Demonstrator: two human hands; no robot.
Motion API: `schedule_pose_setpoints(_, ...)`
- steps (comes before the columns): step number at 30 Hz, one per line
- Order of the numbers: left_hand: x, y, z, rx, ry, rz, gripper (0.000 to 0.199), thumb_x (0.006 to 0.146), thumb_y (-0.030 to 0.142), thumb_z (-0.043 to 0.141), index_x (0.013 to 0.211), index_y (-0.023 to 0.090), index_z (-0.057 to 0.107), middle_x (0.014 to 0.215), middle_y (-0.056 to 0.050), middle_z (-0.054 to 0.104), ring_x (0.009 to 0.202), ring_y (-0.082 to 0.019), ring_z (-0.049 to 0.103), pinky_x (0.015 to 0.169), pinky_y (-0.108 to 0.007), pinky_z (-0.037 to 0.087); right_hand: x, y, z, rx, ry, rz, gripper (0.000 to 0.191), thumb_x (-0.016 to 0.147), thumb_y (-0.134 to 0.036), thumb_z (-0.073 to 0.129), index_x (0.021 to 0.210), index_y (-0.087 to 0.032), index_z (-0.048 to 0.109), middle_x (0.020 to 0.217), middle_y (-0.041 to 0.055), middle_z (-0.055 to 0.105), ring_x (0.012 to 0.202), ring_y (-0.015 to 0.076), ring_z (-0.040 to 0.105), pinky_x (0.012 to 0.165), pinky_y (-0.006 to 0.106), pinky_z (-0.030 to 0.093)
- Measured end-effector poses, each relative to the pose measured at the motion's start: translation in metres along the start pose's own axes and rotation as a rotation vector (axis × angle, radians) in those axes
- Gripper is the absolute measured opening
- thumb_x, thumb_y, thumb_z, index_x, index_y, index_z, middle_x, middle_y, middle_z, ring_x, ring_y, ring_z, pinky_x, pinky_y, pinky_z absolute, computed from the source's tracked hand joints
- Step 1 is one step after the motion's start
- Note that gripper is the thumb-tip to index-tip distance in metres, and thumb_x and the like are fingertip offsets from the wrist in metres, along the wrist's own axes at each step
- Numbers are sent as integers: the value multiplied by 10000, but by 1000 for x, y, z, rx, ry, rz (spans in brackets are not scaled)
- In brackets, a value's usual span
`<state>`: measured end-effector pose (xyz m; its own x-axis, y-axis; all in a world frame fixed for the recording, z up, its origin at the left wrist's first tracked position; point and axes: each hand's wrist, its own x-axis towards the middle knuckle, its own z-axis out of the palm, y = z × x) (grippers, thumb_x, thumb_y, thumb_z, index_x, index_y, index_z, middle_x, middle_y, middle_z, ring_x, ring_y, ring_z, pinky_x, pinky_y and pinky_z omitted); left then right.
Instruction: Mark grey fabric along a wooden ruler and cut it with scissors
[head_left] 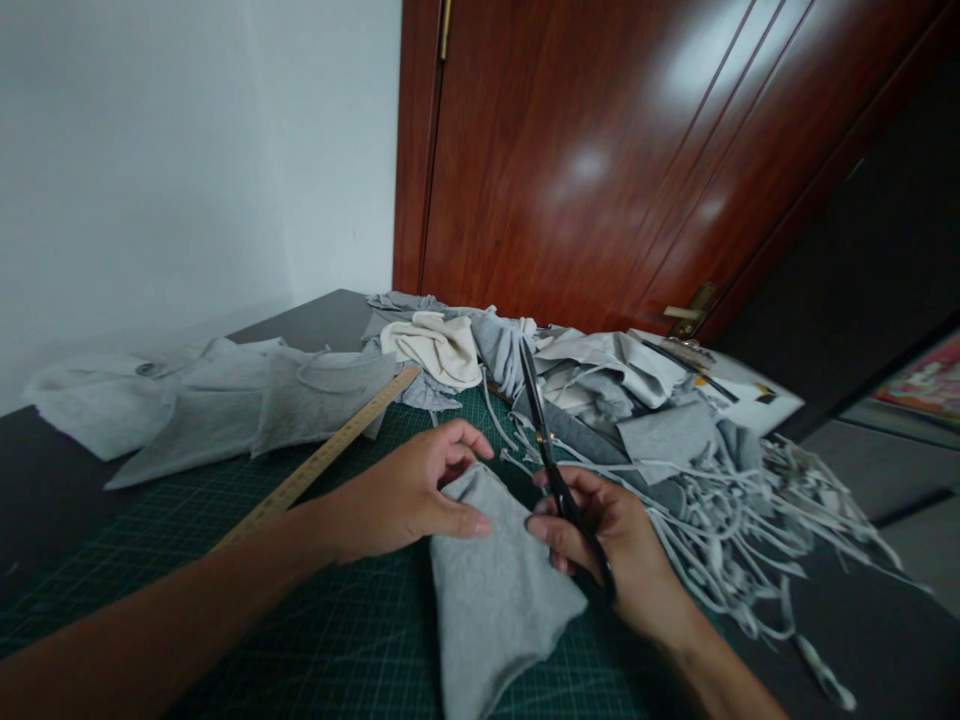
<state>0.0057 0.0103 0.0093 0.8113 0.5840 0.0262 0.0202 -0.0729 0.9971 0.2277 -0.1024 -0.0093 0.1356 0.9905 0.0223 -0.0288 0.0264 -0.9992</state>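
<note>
A piece of grey fabric (pixel 502 590) hangs over the green cutting mat (pixel 352 620). My left hand (pixel 420 490) pinches its upper left edge between thumb and fingers. In my right hand (pixel 592 530) is a pair of black scissors (pixel 541 430), blades pointing up and away and looking closed together. The right thumb and fingertips are close to the fabric's right edge; whether they touch it I cannot tell. A wooden ruler (pixel 322 455) lies slanted on the mat, left of the fabric and partly behind my left forearm.
Grey fabric pieces (pixel 217 400) lie at the left. A cream cloth (pixel 431 345) rests among more grey cloth at the back. On the right are crumpled scraps (pixel 607 365), a tangle of thin fabric strips (pixel 720 540) and a white board (pixel 750 390). A wooden door (pixel 570 180) stands behind.
</note>
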Motion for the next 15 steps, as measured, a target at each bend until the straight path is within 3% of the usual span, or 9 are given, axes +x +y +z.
schedule_pose_setpoints(6,3,-14,-19,149,-147,-159,520,647,308,915,1087,209,655,852,32,716,770,-187,638,697,-282,454,2,-10,-20,-84,3,-16,623,578,-367,1080,1045,-160,725,737,-37,707,441,62,522,429,184,389)
schedule_pose_setpoints(8,4,-14,-22,174,-151,-163,426,670,310,896,1026,203,686,816,38,704,748,-178,619,692,-275,441,3,-14,-26,-106,-11,-19,629,582,-366,1078,1061,-158,727,737,-36,707,442,63,523,427,186,393)
schedule_pose_setpoints(10,4,-11,-22,209,-163,-146,247,705,303,876,843,194,703,733,48,645,695,-154,560,647,-254,382,4,-18,-32,-133,-21,-24,631,592,-379,1074,1072,-157,730,736,-34,707,446,69,526,426,192,399)
schedule_pose_setpoints(12,3,-7,-19,212,-176,-117,217,730,296,869,728,194,677,684,59,585,669,-138,507,624,-245,336,7,-24,-36,-162,-17,-37,635,595,-400,1069,1072,-156,729,724,-33,702,455,77,530,429,201,409)
schedule_pose_setpoints(15,1,-3,-13,131,-201,-82,241,757,346,865,812,200,682,768,49,648,742,-155,576,681,-250,400,17,-36,-40,-207,1,-68,640,589,-413,1064,1067,-155,725,702,-44,679,472,84,527,439,212,415)
